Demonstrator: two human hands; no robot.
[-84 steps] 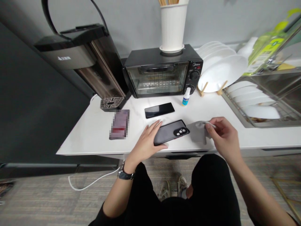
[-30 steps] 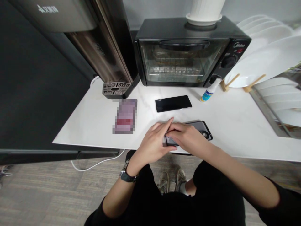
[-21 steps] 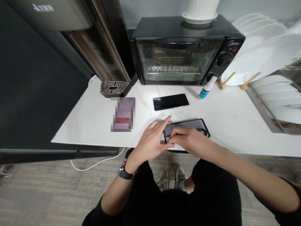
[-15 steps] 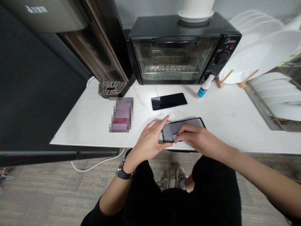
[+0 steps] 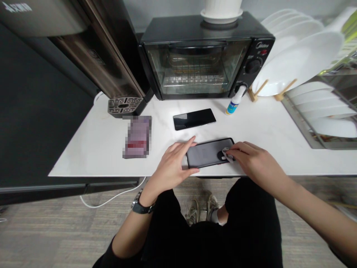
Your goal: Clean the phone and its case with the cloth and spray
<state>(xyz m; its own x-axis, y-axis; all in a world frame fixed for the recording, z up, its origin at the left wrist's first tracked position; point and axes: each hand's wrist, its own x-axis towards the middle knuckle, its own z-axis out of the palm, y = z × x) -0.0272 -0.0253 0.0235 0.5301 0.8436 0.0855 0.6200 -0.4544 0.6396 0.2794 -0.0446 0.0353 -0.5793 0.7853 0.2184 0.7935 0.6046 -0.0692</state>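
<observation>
- The right hand (image 5: 252, 162) pinches a pale cloth (image 5: 228, 154) between thumb and fingertips, right at the camera cutouts (image 5: 221, 155) of the phone case (image 5: 206, 152).
- The case lies flat just left of that pinch; the left hand (image 5: 174, 162) is spread around its other end, thumb and fingers bracing opposite edges.
- Wiping well likely means light strokes into the rims (cloth bunched to a small tip), with the left hand taking the push.
- Whether the cloth reaches inside the cutouts is hard to tell beneath the fingers.
- Beyond both hands lie the phone (image 5: 194, 119) and spray bottle (image 5: 233, 106), best left unbumped.
</observation>
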